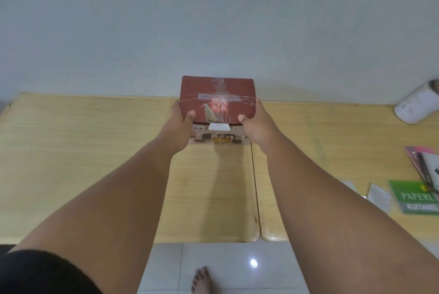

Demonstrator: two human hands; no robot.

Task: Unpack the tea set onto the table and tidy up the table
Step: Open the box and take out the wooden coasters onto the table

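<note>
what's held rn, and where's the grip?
The red box, held by both hands: left hand on its left side, right hand on its right side, thumbs on the top face.

We reach both bare arms straight out ahead, forearms running up from the lower corners and drawing closer together toward the wrists. Our left hand (181, 125) clasps the left side of the red box (217, 101), thumb laid over the top face and pointing inward, the fingers hidden round the far side. Our right hand (255, 125) mirrors it on the right side, thumb tip pressed on the top near the front edge, palm flat against the side. Both wrists are nearly straight. A black sleeve (40, 272) covers our left upper arm, and one bare foot (202, 280) shows below.
</note>
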